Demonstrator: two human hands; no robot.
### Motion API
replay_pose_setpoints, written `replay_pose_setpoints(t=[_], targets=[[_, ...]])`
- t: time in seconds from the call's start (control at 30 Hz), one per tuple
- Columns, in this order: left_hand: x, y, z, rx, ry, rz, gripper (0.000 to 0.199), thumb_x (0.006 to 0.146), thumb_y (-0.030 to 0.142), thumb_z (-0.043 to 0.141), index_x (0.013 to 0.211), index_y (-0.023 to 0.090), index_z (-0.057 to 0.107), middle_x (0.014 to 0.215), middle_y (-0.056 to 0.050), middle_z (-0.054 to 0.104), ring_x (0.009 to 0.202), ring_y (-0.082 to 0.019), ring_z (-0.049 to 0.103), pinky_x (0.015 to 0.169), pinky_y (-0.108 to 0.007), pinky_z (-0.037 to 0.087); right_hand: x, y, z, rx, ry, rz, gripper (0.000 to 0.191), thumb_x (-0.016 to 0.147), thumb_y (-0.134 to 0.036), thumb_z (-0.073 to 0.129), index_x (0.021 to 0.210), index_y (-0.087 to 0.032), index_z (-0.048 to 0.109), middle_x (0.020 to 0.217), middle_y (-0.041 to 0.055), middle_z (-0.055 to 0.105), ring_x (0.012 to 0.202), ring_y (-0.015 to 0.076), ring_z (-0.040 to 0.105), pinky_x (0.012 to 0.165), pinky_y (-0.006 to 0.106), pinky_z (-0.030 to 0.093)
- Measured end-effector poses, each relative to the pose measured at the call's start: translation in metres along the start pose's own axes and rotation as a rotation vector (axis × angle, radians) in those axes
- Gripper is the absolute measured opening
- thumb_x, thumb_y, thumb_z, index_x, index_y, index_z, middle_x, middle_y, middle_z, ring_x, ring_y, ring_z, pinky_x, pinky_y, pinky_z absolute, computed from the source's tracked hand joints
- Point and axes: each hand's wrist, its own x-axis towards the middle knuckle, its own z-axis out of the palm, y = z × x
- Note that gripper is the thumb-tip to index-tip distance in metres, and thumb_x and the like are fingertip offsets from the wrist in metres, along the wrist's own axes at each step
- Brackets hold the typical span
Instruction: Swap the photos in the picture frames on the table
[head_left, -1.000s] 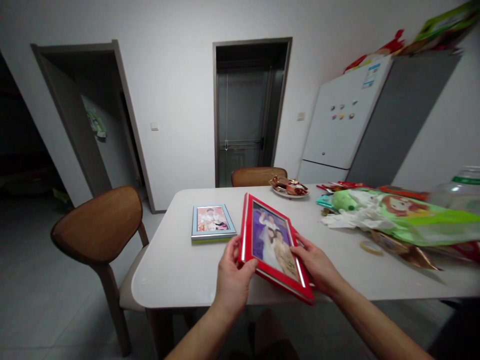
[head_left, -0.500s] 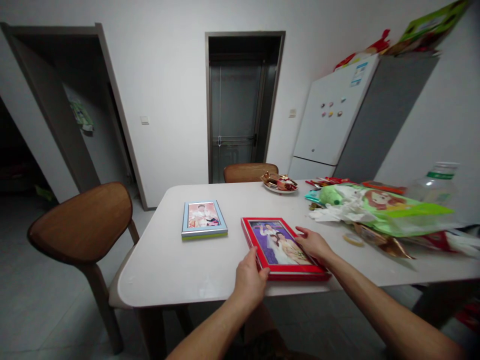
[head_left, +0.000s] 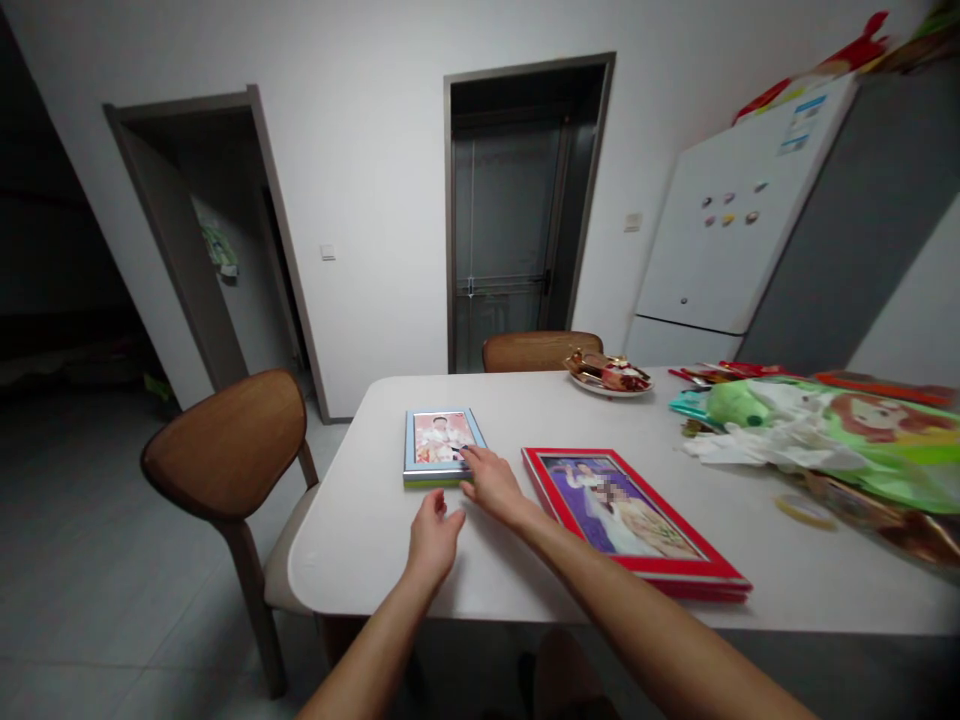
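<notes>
I judged the step as reaching for the blue frame on the surface, with the red frame to its right. My left hand, grip spread, was just before it; whether my right hand pinched its near-right corner, I could not tell. The next move called, I think, for a two-sided hold.

Both our forearms, bare, angle inward: left forearm from lower left, right forearm from lower right, reaching farther. Our left hand half open, thumb apart from curled fingers. Our right hand slants leftward, back up, fingers extended; fingertip pressure hard to judge. Hands close, apart.
</notes>
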Motion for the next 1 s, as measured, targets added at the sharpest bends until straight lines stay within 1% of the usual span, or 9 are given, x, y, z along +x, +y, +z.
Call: replay_pose_setpoints(t=[0.17,0.27,0.33,0.43,0.53,0.63,0.77,0.87,1.0], targets=[[0.006,-0.004,-0.008,-0.250,0.066,-0.169,0.030,0.066,0.016,0.062,0.093,0.012,0.053,0.094,-0.012,0.061,0.088,-0.018,0.058,0.075,-0.027,0.044,0.011,-0.017,0.008,-0.051,-0.027,-0.096,0.015,0.076,-0.021,0.052,0.088,-0.013,0.055,0.093,0.0095,0.057,0.092,0.0194,0.051,0.078,0.034,0.038],[0.004,-0.005,-0.011,-0.400,0.084,-0.206,0.019,0.069,0.020,0.060,0.085,0.012,0.055,0.079,-0.009,0.064,0.076,-0.017,0.062,0.069,-0.029,0.047,-0.007,-0.027,0.006,-0.057,-0.044,-0.153,0.013,0.071,-0.018,0.054,0.083,-0.014,0.054,0.089,0.0086,0.058,0.089,0.0194,0.050,0.077,0.031,0.036],[0.000,-0.001,-0.013,-0.490,0.107,-0.180,0.012,0.073,0.020,0.055,0.082,0.013,0.056,0.077,-0.008,0.064,0.075,-0.017,0.062,0.069,-0.029,0.047,-0.027,-0.036,0.001,-0.038,-0.049,-0.196,0.016,0.069,-0.019,0.054,0.085,-0.015,0.053,0.090,0.0072,0.058,0.088,0.0188,0.050,0.077,0.030,0.036],[-0.011,0.010,-0.016,-0.581,0.167,-0.072,0.017,0.076,0.018,0.049,0.091,0.015,0.056,0.092,-0.007,0.063,0.088,-0.016,0.059,0.077,-0.027,0.046,-0.052,-0.048,-0.011,0.157,-0.038,-0.238,0.020,0.067,-0.018,0.055,0.087,-0.015,0.052,0.091,0.0071,0.058,0.087,0.0187,0.050,0.078,0.031,0.036],[-0.028,0.026,-0.022,-0.593,0.193,0.047,0.026,0.075,0.018,0.051,0.100,0.017,0.054,0.104,-0.005,0.060,0.100,-0.018,0.053,0.085,-0.027,0.041,-0.064,-0.057,-0.029,0.552,-0.031,-0.184,0.031,0.068,-0.023,0.054,0.098,-0.017,0.051,0.102,0.0080,0.056,0.094,0.0185,0.050,0.083,0.033,0.037],[-0.052,0.041,-0.032,-0.354,0.156,0.248,0.031,0.074,0.021,0.054,0.104,0.016,0.054,0.106,-0.005,0.060,0.103,-0.021,0.051,0.090,-0.031,0.038,-0.066,-0.062,-0.050,0.999,-0.035,0.042,0.044,0.075,-0.038,0.046,0.115,-0.020,0.042,0.113,0.0085,0.052,0.101,0.0188,0.050,0.084,0.035,0.039],[-0.087,0.050,-0.044,0.252,-0.037,0.672,0.038,0.079,0.017,0.045,0.116,0.020,0.046,0.118,-0.005,0.052,0.109,-0.020,0.046,0.095,-0.034,0.036,-0.076,-0.063,-0.076,1.477,-0.040,0.301,0.053,0.078,-0.052,0.031,0.118,-0.019,0.038,0.105,0.0089,0.058,0.089,0.0187,0.058,0.072,0.031,0.046],[-0.107,0.045,-0.047,0.571,-0.195,0.926,0.042,0.079,0.012,0.039,0.120,0.019,0.042,0.122,-0.007,0.048,0.114,-0.019,0.042,0.095,-0.034,0.037,-0.093,-0.056,-0.084,1.552,-0.110,0.390,0.050,0.074,-0.050,0.039,0.110,-0.016,0.047,0.095,0.0088,0.063,0.078,0.0196,0.061,0.065,0.030,0.047],[-0.120,0.027,-0.042,0.796,-0.292,1.026,0.038,0.080,0.012,0.037,0.117,0.013,0.045,0.117,-0.012,0.051,0.113,-0.021,0.042,0.091,-0.032,0.041,-0.112,-0.040,-0.077,1.539,-0.271,0.474,0.043,0.067,-0.036,0.050,0.103,-0.013,0.052,0.083,0.0081,0.066,0.069,0.0195,0.062,0.062,0.030,0.047]])
